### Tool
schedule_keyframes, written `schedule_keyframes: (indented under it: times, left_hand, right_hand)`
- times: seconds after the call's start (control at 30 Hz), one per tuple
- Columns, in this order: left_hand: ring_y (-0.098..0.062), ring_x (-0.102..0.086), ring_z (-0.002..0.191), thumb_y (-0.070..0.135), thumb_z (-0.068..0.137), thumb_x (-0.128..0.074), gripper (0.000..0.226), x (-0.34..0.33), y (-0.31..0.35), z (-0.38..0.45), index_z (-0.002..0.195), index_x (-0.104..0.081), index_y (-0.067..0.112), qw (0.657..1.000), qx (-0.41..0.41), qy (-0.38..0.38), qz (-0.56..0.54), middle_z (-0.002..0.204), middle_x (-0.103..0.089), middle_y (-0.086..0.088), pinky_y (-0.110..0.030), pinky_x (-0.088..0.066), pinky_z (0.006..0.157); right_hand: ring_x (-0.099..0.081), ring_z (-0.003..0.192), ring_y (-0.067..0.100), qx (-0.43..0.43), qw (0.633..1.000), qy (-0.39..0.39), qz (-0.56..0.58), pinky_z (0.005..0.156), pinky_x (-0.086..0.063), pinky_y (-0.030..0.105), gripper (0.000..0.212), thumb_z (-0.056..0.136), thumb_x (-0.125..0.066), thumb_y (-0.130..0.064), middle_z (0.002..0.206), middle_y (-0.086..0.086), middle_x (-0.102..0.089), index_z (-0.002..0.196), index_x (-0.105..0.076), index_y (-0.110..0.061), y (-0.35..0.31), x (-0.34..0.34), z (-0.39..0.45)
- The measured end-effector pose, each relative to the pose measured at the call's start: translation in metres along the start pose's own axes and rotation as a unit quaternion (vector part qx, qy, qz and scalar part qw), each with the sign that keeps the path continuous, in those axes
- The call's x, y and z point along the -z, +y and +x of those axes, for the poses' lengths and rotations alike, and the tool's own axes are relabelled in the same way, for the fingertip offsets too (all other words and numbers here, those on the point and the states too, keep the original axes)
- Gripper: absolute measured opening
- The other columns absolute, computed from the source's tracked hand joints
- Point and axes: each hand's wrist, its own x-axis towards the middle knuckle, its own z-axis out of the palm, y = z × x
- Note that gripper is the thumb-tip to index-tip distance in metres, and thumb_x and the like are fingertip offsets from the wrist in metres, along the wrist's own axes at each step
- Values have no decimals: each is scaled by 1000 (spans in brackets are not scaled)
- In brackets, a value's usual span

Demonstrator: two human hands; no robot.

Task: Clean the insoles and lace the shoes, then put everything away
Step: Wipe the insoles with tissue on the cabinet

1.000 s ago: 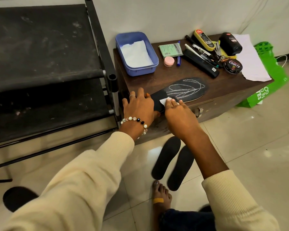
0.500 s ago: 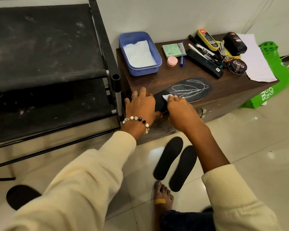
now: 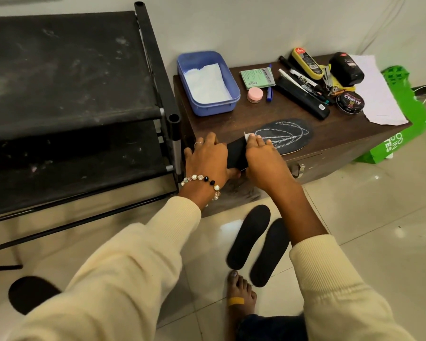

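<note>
Centrally in the frame, a black insole [image 3: 276, 139] with white looping marks on its front half lies along the near edge of a dark wooden worktop [image 3: 251, 114]. The left hand [image 3: 207, 163] lies flat over the insole's heel end, its grip released, fingers spread and pressing down. The right hand [image 3: 263, 161] pinches a small white wipe [image 3: 248, 137] under its fingertips, held against the insole just beside the white marks. Lower down, toward the bottom centre, two more black insoles [image 3: 258, 242] lie side by side on the tiled floor, near a bare foot [image 3: 241, 291]. At the upper centre of the worktop a blue tub [image 3: 231, 99] holds white tissue; a round polish tin [image 3: 350, 102] sits toward the upper right. A black shoe rack [image 3: 71, 94] fills the left.
</note>
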Motion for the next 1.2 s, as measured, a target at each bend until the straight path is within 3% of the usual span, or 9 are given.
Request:
schedule_keyframes:
  times: [0.37,0.5,0.57,0.67,0.8,0.87,0.93,1.07,1.2]
  left_hand:
    - [-28,-40,122,55,74,-72,61,2,-2,0,124,-58,25,1000,2,0,11,127,-44,-2,-47,-34,98]
    - [-28,-39,124,56,74,-71,64,3,-1,0,127,-56,24,999,2,-8,31,130,-43,-3,-48,-32,101]
    - [-29,-39,125,56,75,-70,63,3,0,-1,127,-56,23,999,2,-11,36,131,-42,-5,-49,-32,102]
    - [-31,-39,125,57,76,-69,63,3,1,-2,125,-55,21,999,5,-6,51,131,-42,-7,-50,-32,101]
    - [-34,-34,129,56,77,-67,75,0,6,-4,139,-40,24,998,6,-5,59,138,-37,-10,-51,-31,102]
    - [-36,-30,131,55,78,-66,82,-2,6,-4,146,-29,28,998,2,-6,56,140,-32,-11,-52,-29,103]
    - [-35,-28,131,59,78,-64,80,-4,5,-3,145,-31,30,999,-4,-4,52,140,-31,-8,-52,-28,103]
    - [-34,-27,132,69,77,-59,80,-4,5,-2,142,-36,28,998,-10,-2,55,140,-34,-3,-53,-29,102]
    - [-33,-26,133,59,84,-59,72,-5,5,-2,144,-36,25,998,-21,12,51,142,-35,-1,-53,-28,103]
  right_hand:
    - [-9,145,35,48,998,23,30,117,-8,36,70,90,-46,-2,157,22,-9,150,-9,0,10,-3,4]
    - [-44,127,38,-10,985,72,156,108,-36,45,58,83,-46,8,138,22,-47,140,-42,-6,38,3,0]
    - [-59,105,23,-74,935,170,302,98,-47,38,49,82,-44,14,110,9,-66,122,-62,-7,47,7,-4]
    - [-64,90,16,-227,797,259,496,80,-54,29,38,88,-43,10,91,-3,-67,105,-70,-11,57,9,-4]
    - [-68,75,19,-320,580,203,721,61,-54,31,13,93,-58,-11,82,6,-68,84,-66,-5,59,11,-1]
    - [-69,75,21,-293,523,157,785,66,-57,38,13,86,-69,-14,81,8,-70,81,-65,-3,55,15,-5]
    - [-69,80,23,-248,561,124,780,69,-58,40,18,79,-73,-9,85,8,-69,92,-66,1,53,17,-9]
    - [-62,80,16,-229,835,210,453,73,-52,32,13,84,-70,-13,84,-4,-65,97,-71,-12,51,7,-7]
    - [-55,99,25,-121,949,242,158,78,-36,25,21,92,-55,-11,106,11,-63,107,-69,-8,45,-14,3]
